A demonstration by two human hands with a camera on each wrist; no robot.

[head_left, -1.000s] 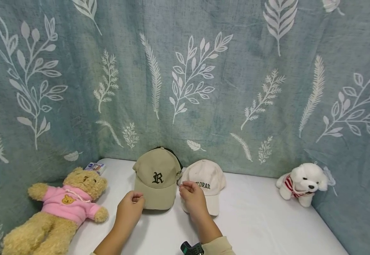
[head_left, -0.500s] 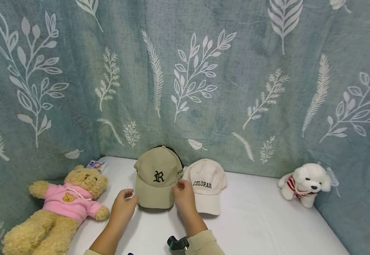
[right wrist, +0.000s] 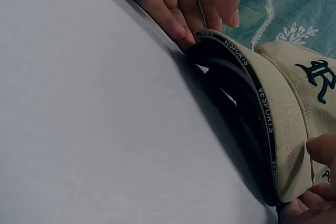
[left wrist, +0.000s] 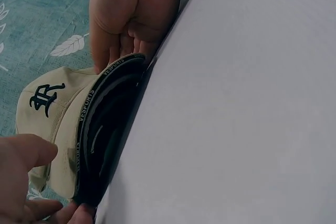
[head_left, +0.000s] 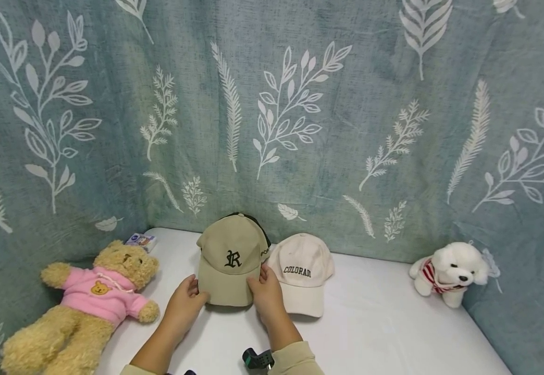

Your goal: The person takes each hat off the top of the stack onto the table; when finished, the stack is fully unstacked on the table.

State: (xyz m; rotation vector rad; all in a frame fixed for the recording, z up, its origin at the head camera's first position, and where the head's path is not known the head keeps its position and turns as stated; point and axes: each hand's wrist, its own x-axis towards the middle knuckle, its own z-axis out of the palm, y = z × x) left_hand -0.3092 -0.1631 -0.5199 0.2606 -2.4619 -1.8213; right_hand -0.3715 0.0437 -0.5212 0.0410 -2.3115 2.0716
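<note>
A khaki baseball cap (head_left: 231, 260) with a black letter on its front lies on the white table, brim toward me. My left hand (head_left: 184, 306) is at the brim's left edge; its fingers reach beside and below the edge, with the thumb apart above the brim in the right wrist view. On the opposite edge, my right hand (head_left: 268, 297) pinches the brim, thumb on top and fingers beneath. The brim's dark underside (right wrist: 231, 93) shows in both wrist views. Close to my right hand lies a cream cap (head_left: 302, 260) marked COLORADO.
A teddy bear (head_left: 98, 291) in a pink hoodie lies at the left. On the right sits a white plush dog (head_left: 455, 268) with a striped scarf. A small packet (head_left: 141, 241) is behind the bear. A leaf-patterned curtain (head_left: 309, 172) rises behind the table.
My right hand has moved left from in front of the cream cap to the khaki cap's brim. My left hand moved away from the cap slightly, then back to its left edge.
</note>
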